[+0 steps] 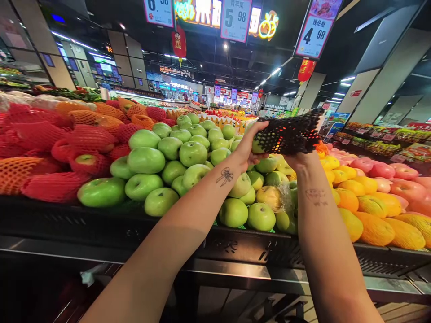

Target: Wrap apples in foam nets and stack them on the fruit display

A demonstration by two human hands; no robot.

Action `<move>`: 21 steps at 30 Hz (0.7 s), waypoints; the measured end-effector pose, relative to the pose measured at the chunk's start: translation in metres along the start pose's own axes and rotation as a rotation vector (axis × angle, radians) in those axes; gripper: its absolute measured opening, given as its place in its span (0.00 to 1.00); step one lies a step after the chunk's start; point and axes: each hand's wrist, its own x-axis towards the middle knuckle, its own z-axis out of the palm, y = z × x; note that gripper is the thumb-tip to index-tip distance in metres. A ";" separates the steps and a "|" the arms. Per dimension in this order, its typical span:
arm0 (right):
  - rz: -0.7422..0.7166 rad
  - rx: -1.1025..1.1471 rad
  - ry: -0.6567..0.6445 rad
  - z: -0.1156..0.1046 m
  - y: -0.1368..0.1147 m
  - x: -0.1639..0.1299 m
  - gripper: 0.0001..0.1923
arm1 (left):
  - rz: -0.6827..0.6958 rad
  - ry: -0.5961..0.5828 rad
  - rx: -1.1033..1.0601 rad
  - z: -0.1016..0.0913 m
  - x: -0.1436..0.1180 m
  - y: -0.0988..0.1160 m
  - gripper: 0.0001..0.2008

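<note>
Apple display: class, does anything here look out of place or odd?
Yes. One yellowish fruit with crumpled clear wrap sits among the green apples, unlike its neighbours. Also, both hands, left hand and right hand, hold a black mesh sleeve partly over an apple.

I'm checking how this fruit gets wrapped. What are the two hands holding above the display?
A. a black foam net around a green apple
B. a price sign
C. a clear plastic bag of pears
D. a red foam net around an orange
A: the left hand and right hand hold a black net with a green apple showing at its open end, above the apple pile.
</note>
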 end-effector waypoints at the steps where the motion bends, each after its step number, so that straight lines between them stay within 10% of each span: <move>1: -0.047 -0.010 0.031 0.000 0.001 0.003 0.16 | -0.024 -0.016 0.034 0.002 -0.002 0.000 0.23; 10: -0.095 -0.297 -0.014 0.016 -0.001 -0.005 0.19 | 0.082 -0.044 -0.075 0.008 -0.008 -0.003 0.30; 21: -0.094 -0.029 -0.093 0.022 -0.012 -0.012 0.33 | 0.128 0.077 -0.035 0.005 0.000 -0.005 0.37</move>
